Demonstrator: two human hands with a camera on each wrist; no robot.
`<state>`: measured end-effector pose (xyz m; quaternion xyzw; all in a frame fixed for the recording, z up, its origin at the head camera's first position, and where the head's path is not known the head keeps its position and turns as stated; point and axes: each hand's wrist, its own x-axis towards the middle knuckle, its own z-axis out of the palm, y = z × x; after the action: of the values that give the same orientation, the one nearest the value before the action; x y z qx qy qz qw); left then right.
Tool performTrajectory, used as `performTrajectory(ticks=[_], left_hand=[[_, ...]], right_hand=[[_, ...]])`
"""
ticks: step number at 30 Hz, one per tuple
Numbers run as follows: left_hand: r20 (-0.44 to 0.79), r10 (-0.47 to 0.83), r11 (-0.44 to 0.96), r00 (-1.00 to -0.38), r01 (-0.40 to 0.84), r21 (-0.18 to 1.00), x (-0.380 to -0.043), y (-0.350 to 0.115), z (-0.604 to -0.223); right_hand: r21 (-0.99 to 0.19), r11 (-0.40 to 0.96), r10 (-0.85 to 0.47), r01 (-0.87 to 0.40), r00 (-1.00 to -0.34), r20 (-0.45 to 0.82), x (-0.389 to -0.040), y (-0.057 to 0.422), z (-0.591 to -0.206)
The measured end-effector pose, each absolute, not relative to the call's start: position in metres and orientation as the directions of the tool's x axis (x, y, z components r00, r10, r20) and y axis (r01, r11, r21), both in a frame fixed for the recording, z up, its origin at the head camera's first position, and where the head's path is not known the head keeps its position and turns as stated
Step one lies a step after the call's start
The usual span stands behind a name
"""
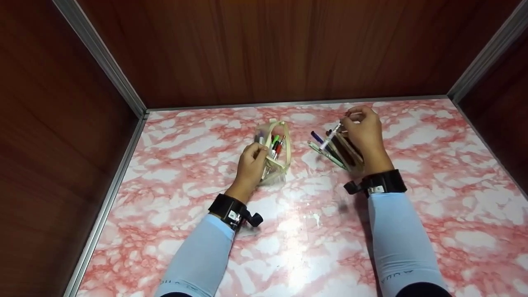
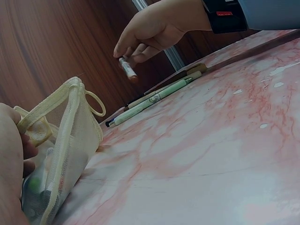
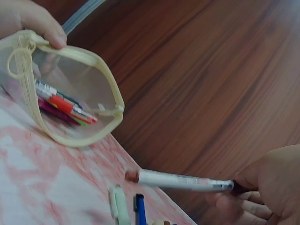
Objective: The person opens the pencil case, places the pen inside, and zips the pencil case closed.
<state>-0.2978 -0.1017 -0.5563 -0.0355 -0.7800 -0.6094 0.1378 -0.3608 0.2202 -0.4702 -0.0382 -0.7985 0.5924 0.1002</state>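
Observation:
A pale yellow mesh pencil pouch [image 1: 288, 150] stands unzipped on the table, its opening facing right. My left hand [image 1: 251, 161] pinches the near edge of its mouth between thumb and fingers. Inside lie several pens [image 3: 65, 104], red, green and purple among them. To the right, my right hand [image 1: 366, 128] pinches one end of a white marker [image 3: 183, 180] with a reddish-brown tip end, raised above the table. Below it, a pale green pen [image 2: 152, 99], a blue-capped pen [image 3: 140, 209] and other brownish pens lie together, partly covered by the right hand in the head view.
The table [image 1: 305, 247] has a red and white marbled top. Dark wood panels [image 1: 288, 53] enclose it at the back and both sides, with grey metal strips [image 1: 119, 173] along the edges. Each wrist carries a black camera band [image 1: 385, 182].

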Motion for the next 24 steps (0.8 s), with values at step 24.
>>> performTrajectory(ticks=[24], left_hand=[[0.243, -0.113, 0.223, -0.963, 0.214, 0.951, -0.295, -0.103, -0.554]], right_hand=[[-0.998, -0.030, 0.061, -0.055, -0.997, 0.053, -0.355, 0.145, -0.496]])
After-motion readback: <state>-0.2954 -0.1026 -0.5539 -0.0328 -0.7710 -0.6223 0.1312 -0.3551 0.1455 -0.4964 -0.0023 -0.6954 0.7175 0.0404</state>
